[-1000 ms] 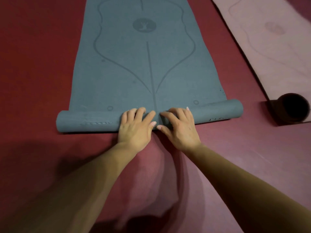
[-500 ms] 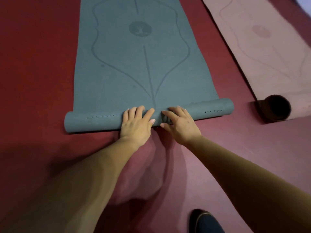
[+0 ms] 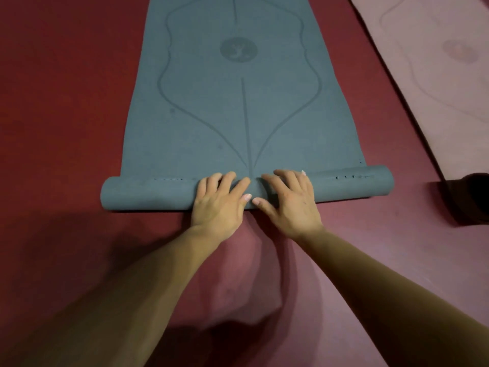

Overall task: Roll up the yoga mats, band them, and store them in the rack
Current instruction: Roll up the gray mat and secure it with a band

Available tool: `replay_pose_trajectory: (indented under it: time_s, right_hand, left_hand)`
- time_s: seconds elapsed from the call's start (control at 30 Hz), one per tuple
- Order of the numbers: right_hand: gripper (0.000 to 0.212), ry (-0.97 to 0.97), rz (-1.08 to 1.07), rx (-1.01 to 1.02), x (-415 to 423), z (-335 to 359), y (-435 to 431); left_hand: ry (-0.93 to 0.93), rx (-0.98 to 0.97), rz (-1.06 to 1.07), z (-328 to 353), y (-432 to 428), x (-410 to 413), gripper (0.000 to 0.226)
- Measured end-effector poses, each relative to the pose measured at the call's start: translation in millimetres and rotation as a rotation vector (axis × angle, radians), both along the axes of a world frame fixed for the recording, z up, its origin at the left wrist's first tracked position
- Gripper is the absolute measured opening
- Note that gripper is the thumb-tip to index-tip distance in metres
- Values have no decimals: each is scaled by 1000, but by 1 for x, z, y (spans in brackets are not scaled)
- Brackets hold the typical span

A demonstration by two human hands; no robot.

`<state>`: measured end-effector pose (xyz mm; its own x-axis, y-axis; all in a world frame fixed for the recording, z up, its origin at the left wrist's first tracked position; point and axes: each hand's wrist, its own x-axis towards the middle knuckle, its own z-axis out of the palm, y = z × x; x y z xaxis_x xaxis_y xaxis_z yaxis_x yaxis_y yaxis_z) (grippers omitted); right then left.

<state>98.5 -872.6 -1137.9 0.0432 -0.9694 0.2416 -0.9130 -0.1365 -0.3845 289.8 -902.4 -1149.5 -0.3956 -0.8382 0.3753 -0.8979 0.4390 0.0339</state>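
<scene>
Rolling step, early on. L hand (image 3: 219, 205) & R hand (image 3: 289, 205) side by side mid-roll (image 3: 148, 192), fingers (image 3: 228, 181) flat, pressing, not clenched. Rest of mat (image 3: 238, 115) flat on floor (image 3: 66, 102). Next, prob.: push fwd evenly, keep ends square.

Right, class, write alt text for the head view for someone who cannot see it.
A person's left hand and right hand press side by side on the rolled near end of a grey-blue yoga mat, the rest flat on a red floor. A pink mat lies at right.
</scene>
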Motion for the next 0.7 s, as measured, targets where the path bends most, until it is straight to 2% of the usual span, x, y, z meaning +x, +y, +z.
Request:
replay_pose_trajectory:
  time_s: [0.17, 0.3, 0.53, 0.7]
  right_hand:
    - [47, -20, -8, -38, 0, -6, -7]
    - [50, -23, -12, -19, -4, -4, -19]
    - [54, -32, -14, 18, 1, 4, -19]
    - [44, -18, -21, 57, 0, 9, -28]
  left_hand:
    - [-27, 9, -3, 3, -12, -3, 38]
    - [-40, -11, 65, 2, -8, -10, 42]
    - [-28, 61, 88, 6, -21, -16, 34]
    - [35, 55, 97, 9, -20, -15, 36]
